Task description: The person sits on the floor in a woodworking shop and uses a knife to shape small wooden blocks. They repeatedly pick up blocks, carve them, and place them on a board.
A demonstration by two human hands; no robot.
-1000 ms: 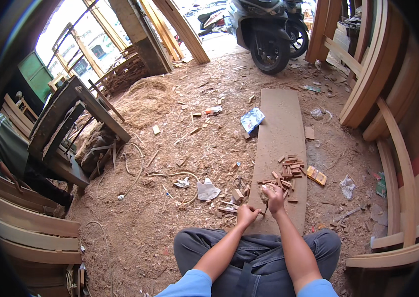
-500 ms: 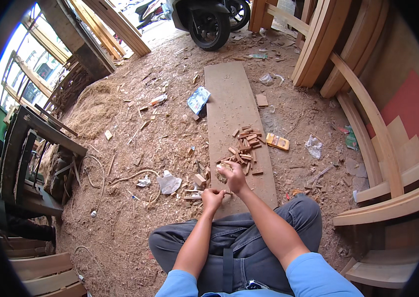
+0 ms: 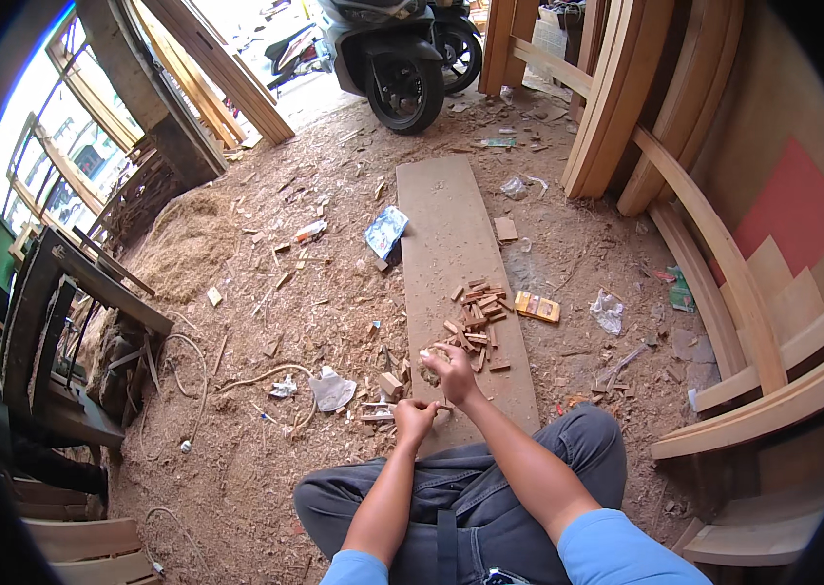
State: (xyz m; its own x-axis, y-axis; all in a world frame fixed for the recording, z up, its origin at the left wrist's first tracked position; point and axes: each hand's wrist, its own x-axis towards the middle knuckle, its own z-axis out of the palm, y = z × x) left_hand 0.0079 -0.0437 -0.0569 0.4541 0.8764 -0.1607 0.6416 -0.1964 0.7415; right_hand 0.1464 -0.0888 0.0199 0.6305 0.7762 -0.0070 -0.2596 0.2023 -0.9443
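Observation:
My left hand (image 3: 416,421) is closed in a pinch on a small wooden stick (image 3: 445,408) that juts out to its right, low over the near end of a long brown board (image 3: 451,200). Just above and to the right, my right hand (image 3: 455,373) curls round a pale, rough-looking wad (image 3: 428,367); its exact kind is unclear. Beyond the right hand, a loose heap of small reddish-brown wooden sticks (image 3: 477,314) lies on the board. A light wooden block (image 3: 390,384) rests on the floor beside the board, near my left hand.
Shavings and scraps cover the floor. A yellow packet (image 3: 536,306) lies right of the board, a blue-white packet (image 3: 386,232) at its left. A cord (image 3: 199,363) winds across the left. Curved timbers (image 3: 724,249) lean at right; a motorbike (image 3: 402,73) stands ahead.
The view has tilted up slightly, so the board, heap and motorbike sit lower in the picture. Both hands keep nearly the same place and the same grips.

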